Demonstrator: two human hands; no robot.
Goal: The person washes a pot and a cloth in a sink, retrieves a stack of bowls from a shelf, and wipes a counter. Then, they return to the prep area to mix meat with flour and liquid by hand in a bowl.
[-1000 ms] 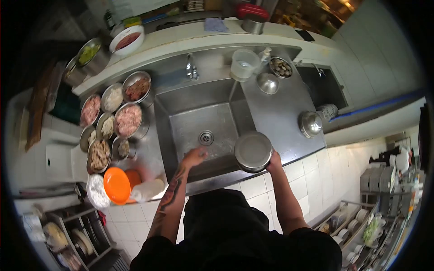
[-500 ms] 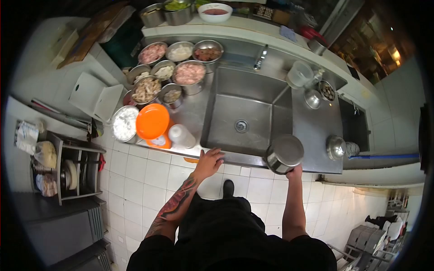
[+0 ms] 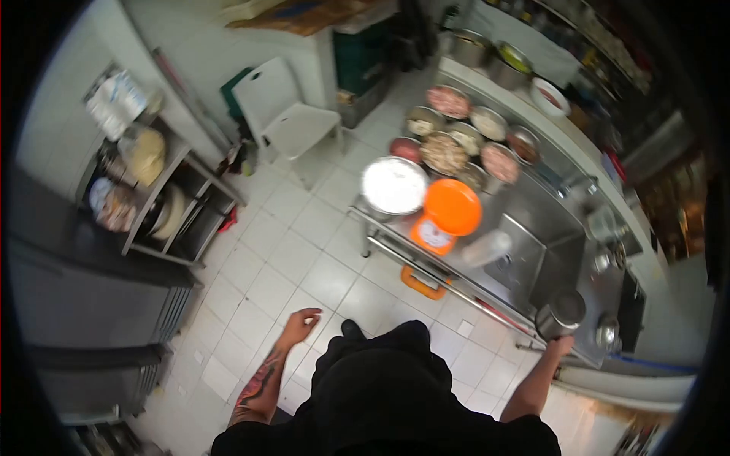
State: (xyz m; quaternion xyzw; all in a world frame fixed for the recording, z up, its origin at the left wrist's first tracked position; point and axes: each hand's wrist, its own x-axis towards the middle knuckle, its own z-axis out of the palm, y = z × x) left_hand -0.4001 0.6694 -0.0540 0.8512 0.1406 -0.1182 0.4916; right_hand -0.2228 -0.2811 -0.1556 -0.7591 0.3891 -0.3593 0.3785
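Observation:
My right hand (image 3: 561, 346) grips a metal pot (image 3: 563, 311) at the right end of the sink counter. The pot is partly over the front edge of the steel sink (image 3: 525, 258). Over the tiled floor hangs my left hand (image 3: 303, 325), away from the counter, its fingers curled with a gap to the thumb and nothing held. An orange container (image 3: 452, 207), a white bottle (image 3: 488, 248) and a pot of white contents (image 3: 395, 185) stand on the counter's left part.
Several metal pots with meat (image 3: 443, 153) crowd the counter's back left. A white chair (image 3: 300, 129) stands beyond the counter. To the left are a metal shelf (image 3: 182, 205) and grey cabinets (image 3: 91, 289). Tiled floor (image 3: 327, 277) lies before the counter.
The view has turned left, so the counter appears further right and slanted. My left hand has left the sink's front edge. My right hand still grips the pot.

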